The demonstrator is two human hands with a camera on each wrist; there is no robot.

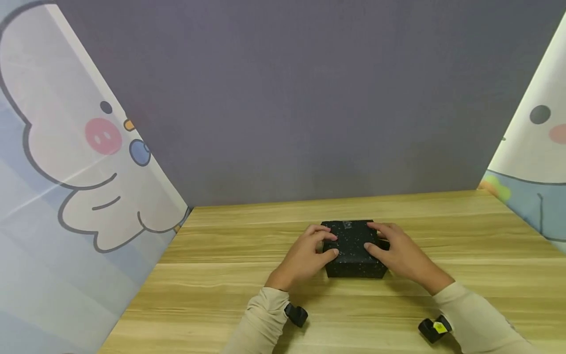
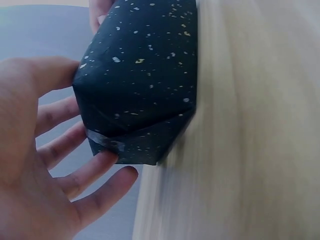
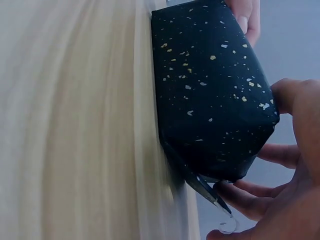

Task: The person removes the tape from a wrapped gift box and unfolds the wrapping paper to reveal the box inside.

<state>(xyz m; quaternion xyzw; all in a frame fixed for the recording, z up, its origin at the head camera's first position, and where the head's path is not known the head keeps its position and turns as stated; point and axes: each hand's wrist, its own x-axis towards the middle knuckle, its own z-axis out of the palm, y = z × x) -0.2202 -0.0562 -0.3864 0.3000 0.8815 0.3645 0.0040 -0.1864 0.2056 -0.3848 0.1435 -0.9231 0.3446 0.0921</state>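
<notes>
A black paper-wrapped box with white and gold flecks sits on the wood-grain table, between both hands. The left hand rests on its left end, fingers loosely spread around a strip of tape. The right hand touches the other end, thumb on top, beside a protruding paper flap; whether its fingertips pinch that flap is unclear.

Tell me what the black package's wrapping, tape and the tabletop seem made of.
Wrapping: probably smooth paper with a slight sheen, judging by its folds and creases.
Tape: likely clear, glossy plastic, a translucent strip catching the light.
Tabletop: satin-looking wood or printed laminate; streaky grain fits either.
</notes>
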